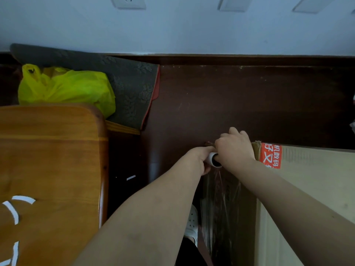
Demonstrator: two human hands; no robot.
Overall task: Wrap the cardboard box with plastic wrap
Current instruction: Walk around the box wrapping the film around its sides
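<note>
Closest in, two bare forearms reach forward from the bottom edge, and between them a white clog (192, 221) shows on dark floor. Right beside it, clear plastic film (221, 204) runs wrinkled and shiny down the left side face of the cardboard box (311, 198), which fills the lower right with its pale top facing the camera. A strip of orange-red tape (270, 156) with printed white characters crosses the box's far left corner. At that corner are both hands: the left hand (199, 160) has its fingers and thumb wrapped round the roll of plastic wrap (214, 159), whose white core end points back at the camera. The right hand (234, 144) sits just above it with fingers curled down over the corner (what they hold is hidden under the knuckles, so I cannot tell). To the left is an orange varnished wooden top (48, 169) with white cut-out shapes. Behind the hands stands a broad dark-brown wooden panel (240, 100), scuffed in places. Further left, a yellow plastic bag (65, 87) rests against a dark patterned mat (130, 83) with a red edge. Farthest of all, a pale bluish wall (182, 29) carries white wall sockets (128, 1) along the top.
</note>
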